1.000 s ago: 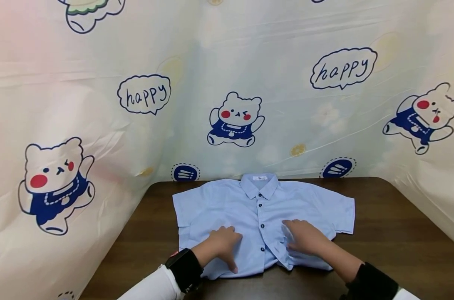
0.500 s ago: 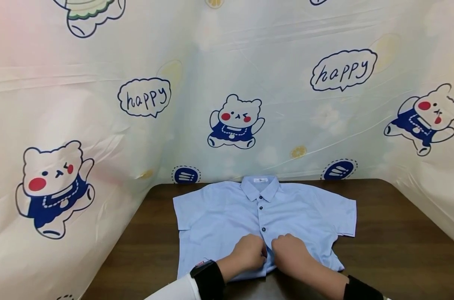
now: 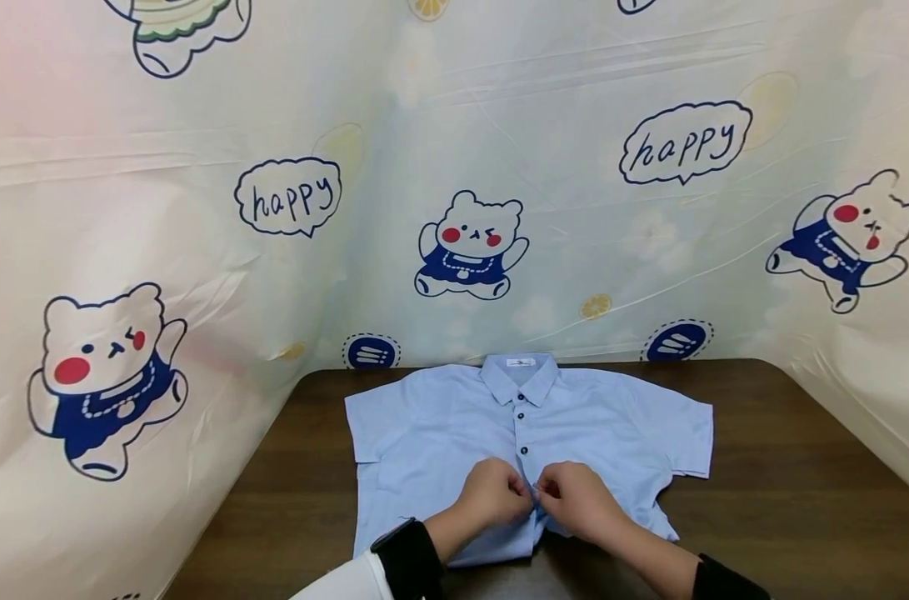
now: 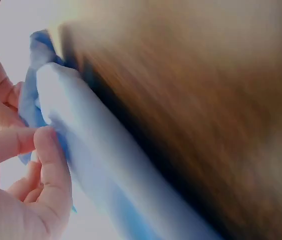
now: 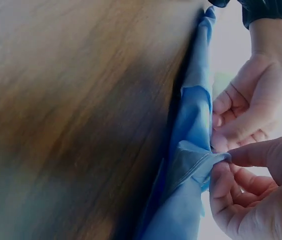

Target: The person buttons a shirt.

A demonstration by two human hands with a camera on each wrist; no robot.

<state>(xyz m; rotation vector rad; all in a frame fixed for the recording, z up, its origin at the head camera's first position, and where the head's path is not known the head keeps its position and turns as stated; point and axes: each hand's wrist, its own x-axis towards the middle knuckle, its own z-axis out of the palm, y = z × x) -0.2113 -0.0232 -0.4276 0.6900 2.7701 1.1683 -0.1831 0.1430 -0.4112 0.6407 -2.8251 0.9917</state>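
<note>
A light blue short-sleeved shirt point(image 3: 439, 433) lies face up, its collar at the far side. Dark buttons run down its front, the upper ones fastened or lined up along the placket. My left hand point(image 3: 493, 492) pinches the front edge low on the shirt, thumb and forefinger meeting at the cloth in the left wrist view. Opposite it, close by, my right hand point(image 3: 577, 496) holds the other front edge; the right wrist view shows a raised corner of stitched fabric point(image 5: 193, 162) between thumb and finger. The lower buttons are hidden behind my hands.
The shirt rests on a dark wooden table point(image 3: 784, 467). A pale printed curtain point(image 3: 574, 167) with bears and "happy" bubbles hangs behind and along both sides. Black bands point(image 3: 409, 558) circle my wrists.
Both hands have come together from either side onto the front opening, fingers going from spread to pinching. In the last half second they have shifted slightly; the shirt's lower right part has spread outward.
</note>
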